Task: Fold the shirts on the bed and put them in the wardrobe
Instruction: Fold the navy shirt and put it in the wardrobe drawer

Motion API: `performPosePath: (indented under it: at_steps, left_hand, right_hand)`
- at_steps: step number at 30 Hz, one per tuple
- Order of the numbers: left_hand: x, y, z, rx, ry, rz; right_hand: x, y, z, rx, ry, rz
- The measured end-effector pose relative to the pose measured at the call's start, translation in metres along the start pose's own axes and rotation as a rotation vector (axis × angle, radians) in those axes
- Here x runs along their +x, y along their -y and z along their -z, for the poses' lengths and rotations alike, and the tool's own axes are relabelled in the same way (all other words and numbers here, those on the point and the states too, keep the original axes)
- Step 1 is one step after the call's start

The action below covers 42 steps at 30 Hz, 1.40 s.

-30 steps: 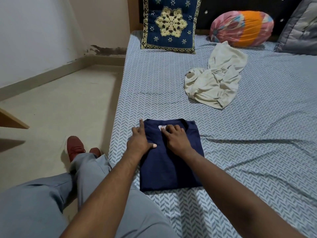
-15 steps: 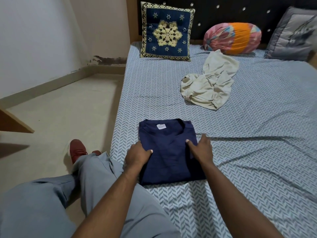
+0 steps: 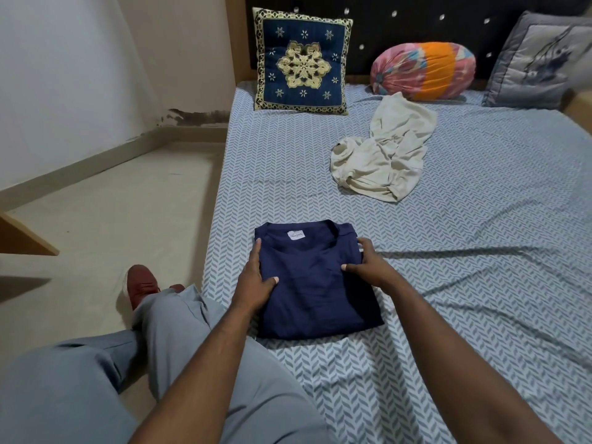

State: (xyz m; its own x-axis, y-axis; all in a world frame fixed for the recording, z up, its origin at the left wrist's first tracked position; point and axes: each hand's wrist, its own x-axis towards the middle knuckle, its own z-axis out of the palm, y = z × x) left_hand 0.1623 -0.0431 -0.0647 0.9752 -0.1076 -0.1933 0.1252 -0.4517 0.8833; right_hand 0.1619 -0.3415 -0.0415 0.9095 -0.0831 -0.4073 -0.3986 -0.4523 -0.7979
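1. Bed (image 3: pixel 480 251) with a patterned sheet carries a folded navy shirt (image 3: pixel 314 283) near its left edge, label up.
2. Left hand (image 3: pixel 254 283) rests against the shirt's left side, fingers straight, thumb on top.
3. Right hand (image 3: pixel 368 267) pinches the right side, fingers curled round the edge.
4. Crumpled cream shirt (image 3: pixel 384 158) lies farther up, well apart.

On my feed the folded shirt (image 3: pixel 317 290) sits near the bed's (image 3: pixel 480 251) left edge, with the left hand (image 3: pixel 254 283) at its left side and the right hand (image 3: pixel 371 267) at its right. The crumpled shirt (image 3: pixel 384 155) lies behind it to the right, and cushion (image 3: pixel 301 59), bolster (image 3: pixel 423 70) and pillow (image 3: pixel 535 59) line the headboard (image 3: pixel 400 20), left to right.
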Motion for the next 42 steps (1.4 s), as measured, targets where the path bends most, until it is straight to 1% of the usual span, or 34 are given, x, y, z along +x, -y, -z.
performPosePath:
  at_steps: [2, 4, 6, 9, 11, 13, 16, 17, 19, 20, 24, 27, 29, 31, 33, 35, 38, 42]
  left_hand:
    - [0.005, -0.002, -0.001, 0.100, 0.050, -0.003]
    - [0.008, -0.004, -0.002, 0.127, 0.103, 0.005]
    - [0.013, -0.003, -0.001, 0.072, 0.133, 0.030]
    - [0.019, 0.001, 0.001, -0.033, 0.117, 0.101]
    - [0.015, -0.007, 0.001, -0.005, 0.141, 0.122]
    - [0.012, -0.008, -0.003, 0.082, 0.171, 0.079]
    - [0.010, -0.008, -0.008, 0.192, 0.183, -0.037]
    - [0.009, -0.007, -0.008, 0.203, 0.186, -0.045]
    - [0.011, -0.006, -0.006, 0.182, 0.185, -0.017]
    - [0.011, -0.005, -0.006, 0.150, 0.173, 0.008]
    - [0.015, -0.003, -0.001, 0.003, 0.161, 0.106]
    - [0.020, -0.004, -0.004, -0.012, 0.179, 0.142]
    - [0.021, -0.007, -0.007, 0.052, 0.182, 0.122]
    - [0.019, -0.011, -0.011, 0.131, 0.178, 0.070]
    - [0.017, -0.012, -0.012, 0.175, 0.151, -0.017]
    - [0.016, -0.012, -0.010, 0.226, 0.138, -0.094]
    - [0.017, -0.010, -0.004, 0.276, 0.135, -0.090]
    - [0.013, -0.025, 0.014, 0.297, 0.130, -0.126]
  right_hand:
    - [-0.001, -0.002, 0.004, 0.048, 0.052, 0.074]
    - [0.000, -0.005, 0.006, 0.047, 0.088, 0.115]
    - [-0.002, -0.003, 0.008, 0.086, 0.133, 0.075]
    - [-0.004, 0.002, 0.009, 0.180, 0.178, -0.020]
    - [-0.001, 0.002, 0.009, 0.181, 0.196, -0.064]
    - [0.001, 0.002, 0.009, 0.099, 0.186, -0.067]
    - [0.003, 0.003, 0.010, -0.147, 0.137, -0.008]
    - [0.003, 0.004, 0.010, -0.208, 0.121, 0.008]
    - [0.004, 0.005, 0.010, -0.243, 0.117, 0.021]
    - [0.003, 0.005, 0.010, -0.217, 0.125, 0.018]
    - [0.000, 0.008, 0.014, 0.036, 0.176, -0.029]
    - [0.000, 0.010, 0.014, 0.075, 0.191, -0.068]
    - [0.000, 0.013, 0.010, 0.029, 0.178, -0.066]
    - [0.000, 0.015, 0.007, -0.073, 0.153, -0.040]
    - [-0.001, 0.020, 0.005, -0.214, 0.124, 0.015]
    - [-0.003, 0.026, 0.004, -0.290, 0.117, 0.063]
    - [-0.006, 0.034, 0.005, -0.295, 0.103, 0.093]
    - [-0.011, 0.051, 0.006, -0.198, 0.078, 0.126]
